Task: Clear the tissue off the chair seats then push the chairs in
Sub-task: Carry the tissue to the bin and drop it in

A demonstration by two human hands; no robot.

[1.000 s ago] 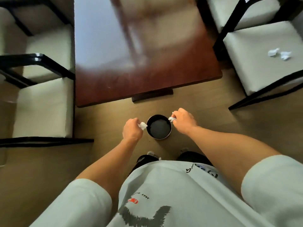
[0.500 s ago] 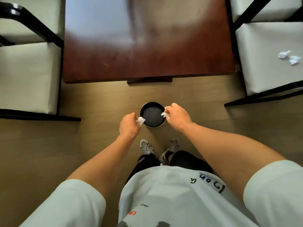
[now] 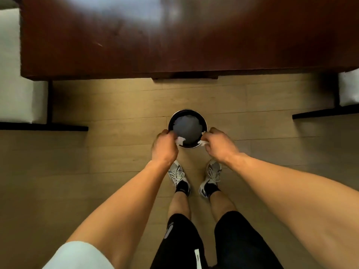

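A small round black bin [image 3: 187, 112] stands on the wooden floor just in front of my feet. My left hand [image 3: 164, 147] is closed on a crumpled white tissue [image 3: 180, 140] at the bin's left rim. My right hand [image 3: 220, 145] grips another white tissue [image 3: 203, 143] at the bin's right rim. Both tissues hang over the bin's opening. A cream chair seat [image 3: 15, 80] with a black frame shows at the left edge, and a corner of another chair seat [image 3: 349, 88] at the right edge.
A dark red-brown table [image 3: 174, 35] fills the top of the view, its near edge just beyond the bin. Black chair frame rails [image 3: 44, 126] lie low on the left and right. My shoes [image 3: 177, 176] stand right behind the bin.
My view has tilted down and closer to the bin. Both hands have moved in over the bin's rim with the tissues. The right chair with its two tissues has left the view.
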